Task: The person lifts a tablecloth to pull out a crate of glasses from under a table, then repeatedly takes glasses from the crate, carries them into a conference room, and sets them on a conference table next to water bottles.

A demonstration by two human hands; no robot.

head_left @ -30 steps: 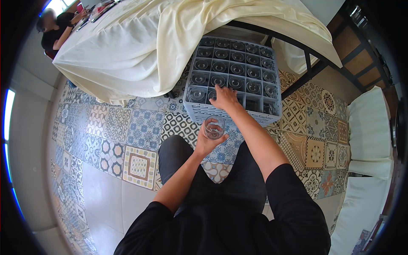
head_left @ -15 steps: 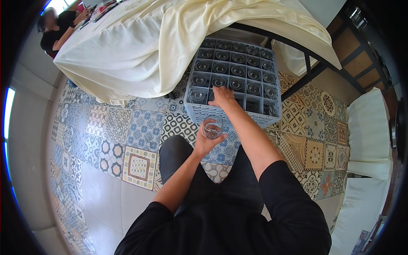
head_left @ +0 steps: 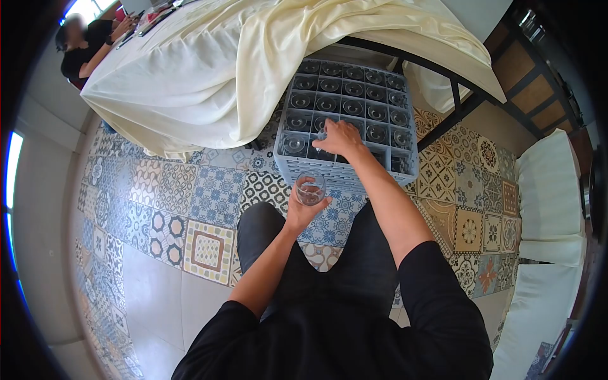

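A clear glass (head_left: 311, 189) is held upright in my left hand (head_left: 304, 212), in front of a grey-blue glass rack (head_left: 316, 170). The rack's square compartments hold several clear glasses (head_left: 295, 144). Over the front rows of the rack is my right hand (head_left: 342, 138), its thumb and fingers closed round a second clear glass (head_left: 322, 140), which is partly hidden by the fingers. Some front compartments at the right, such as one beside my right wrist, show dark with no glass visible.
A table draped in cream cloth (head_left: 171, 82) stands behind the rack, its dark metal frame (head_left: 457, 95) showing at the right. Another person (head_left: 82, 47) sits at the far left. White cloth (head_left: 551, 196) hangs at the right. Patterned tiles (head_left: 209, 247) cover the floor.
My right hand has risen slightly from the front compartment, and a glass now shows between its fingers. My left hand has shifted a little to the left with its glass.
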